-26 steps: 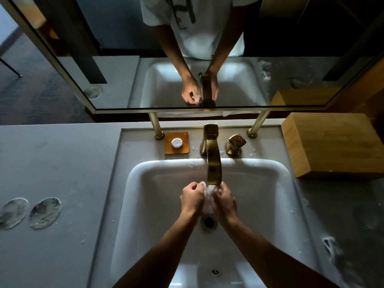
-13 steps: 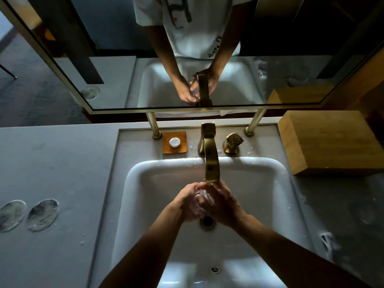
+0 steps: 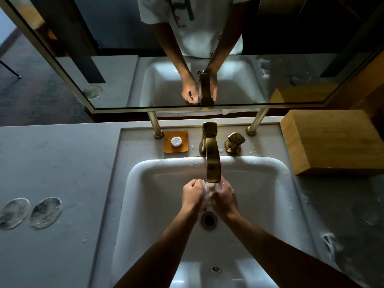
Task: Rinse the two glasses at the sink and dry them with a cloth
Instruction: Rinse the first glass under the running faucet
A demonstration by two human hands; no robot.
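A clear glass (image 3: 207, 193) sits under the brass faucet (image 3: 212, 161) above the white sink (image 3: 270, 204), with water running over it. My left hand (image 3: 192, 195) grips it from the left, fingers curled. From the right, my right hand (image 3: 224, 197) wraps round it. The hands hide most of the glass. A clear glinting object (image 3: 332, 244) lies on the wet counter at the right front; I cannot tell whether it is the second glass. No cloth shows.
Two round clear discs (image 3: 31, 213) lie on the grey counter at the left. An amber dish with a small white soap (image 3: 176, 141) and a brass tap handle (image 3: 233, 142) stand behind the basin. A wooden box (image 3: 332, 142) is at back right, a mirror above.
My hands closed together over the glass half a second ago, then spread to its two sides again. They stay under the spout above the drain.
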